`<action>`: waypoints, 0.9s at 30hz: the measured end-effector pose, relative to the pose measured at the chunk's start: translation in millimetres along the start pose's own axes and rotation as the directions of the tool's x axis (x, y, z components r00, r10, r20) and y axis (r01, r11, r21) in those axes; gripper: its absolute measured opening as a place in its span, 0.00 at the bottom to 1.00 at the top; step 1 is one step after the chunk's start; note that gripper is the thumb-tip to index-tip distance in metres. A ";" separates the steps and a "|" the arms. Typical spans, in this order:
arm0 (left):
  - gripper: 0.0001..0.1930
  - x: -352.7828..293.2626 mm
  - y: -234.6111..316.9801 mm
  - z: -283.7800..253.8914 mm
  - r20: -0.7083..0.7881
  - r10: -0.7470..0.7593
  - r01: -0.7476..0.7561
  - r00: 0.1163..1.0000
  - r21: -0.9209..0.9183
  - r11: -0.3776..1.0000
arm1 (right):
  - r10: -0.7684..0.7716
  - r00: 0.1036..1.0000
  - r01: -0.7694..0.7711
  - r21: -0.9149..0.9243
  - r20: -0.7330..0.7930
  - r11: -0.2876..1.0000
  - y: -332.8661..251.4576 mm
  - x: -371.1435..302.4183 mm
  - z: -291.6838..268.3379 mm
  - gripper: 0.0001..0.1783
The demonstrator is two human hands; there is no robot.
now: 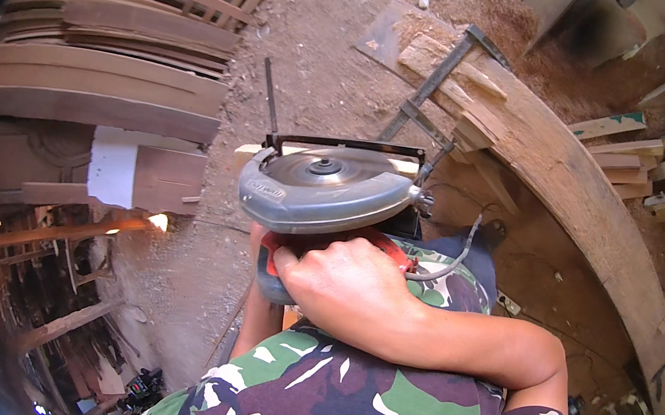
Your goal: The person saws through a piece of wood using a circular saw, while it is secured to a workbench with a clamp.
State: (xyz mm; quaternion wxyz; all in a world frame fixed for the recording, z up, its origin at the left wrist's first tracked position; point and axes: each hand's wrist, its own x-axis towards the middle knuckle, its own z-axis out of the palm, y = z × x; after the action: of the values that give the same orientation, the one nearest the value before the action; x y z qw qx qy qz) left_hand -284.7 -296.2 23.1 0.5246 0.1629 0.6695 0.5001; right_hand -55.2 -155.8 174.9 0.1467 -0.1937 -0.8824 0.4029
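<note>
Gripping the circular saw (322,188) handle, right hand (350,285) fingers curl closed; blade lies ahead; left hand hidden.

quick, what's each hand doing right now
Right hand: closed on the circular saw handle.
Left hand: mostly hidden under the saw; grip cannot be told.

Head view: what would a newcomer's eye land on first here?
The grey circular saw at centre, blade disc showing, gripped by the right hand on its red handle; the left hand sits mostly hidden beneath. To the right a big curved timber arcs past, with a metal bar clamp near its top end.
</note>
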 end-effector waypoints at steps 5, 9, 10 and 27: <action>0.13 69.2 28.8 -45.2 0.064 -0.050 0.050 0.997 0.005 0.999 | 0.191 0.978 -0.192 0.003 0.078 0.981 0.1 78.7 6.5 0.12; 0.13 117.2 46.8 -67.0 0.137 -0.081 0.077 0.987 0.033 0.996 | 0.341 0.938 -0.342 0.001 0.069 0.940 -5.4 117.1 13.5 0.12; 0.13 126.2 51.5 -72.3 0.152 -0.084 0.079 0.985 0.038 0.996 | 0.371 0.926 -0.372 -0.001 0.071 0.928 -8.5 123.9 15.4 0.12; 0.18 242.3 173.2 -117.2 0.602 -0.083 0.013 0.794 0.119 0.993 | 0.590 0.651 -0.665 0.016 -0.477 0.746 -102.9 215.1 118.9 0.17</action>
State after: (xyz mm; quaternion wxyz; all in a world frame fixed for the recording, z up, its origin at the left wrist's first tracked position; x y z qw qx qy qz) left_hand -535.3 -97.3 32.0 0.7140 0.3256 0.4966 0.3710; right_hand -317.2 -196.4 200.8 0.1827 -0.5869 -0.7297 0.2995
